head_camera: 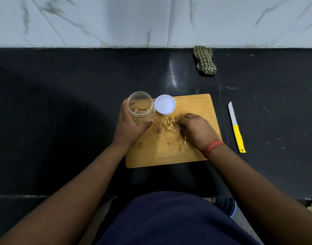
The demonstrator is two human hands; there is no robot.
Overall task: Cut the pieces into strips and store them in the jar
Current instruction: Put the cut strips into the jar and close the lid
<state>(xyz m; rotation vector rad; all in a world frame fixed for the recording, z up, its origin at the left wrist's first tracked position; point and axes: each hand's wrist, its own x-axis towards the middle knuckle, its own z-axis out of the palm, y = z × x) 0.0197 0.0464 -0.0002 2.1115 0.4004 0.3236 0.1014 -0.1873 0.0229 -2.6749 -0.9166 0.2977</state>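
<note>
A clear plastic jar (140, 107) stands open at the left edge of the wooden cutting board (162, 154); a few yellowish strips lie in its bottom. My left hand (128, 128) grips the jar from the left and below. A small heap of cut strips (170, 125) lies on the middle of the board, with a few more strips (182, 139) nearer me. My right hand (197, 130) rests on the board just right of the heap, fingers curled down at the strips; whether it pinches any is hidden. The white lid (165, 104) lies flat beside the jar.
A knife with a yellow handle (236, 129) lies on the black counter (63, 112) right of the board. A checked cloth (204, 60) sits against the marble wall at the back. The counter's front edge runs close to my body.
</note>
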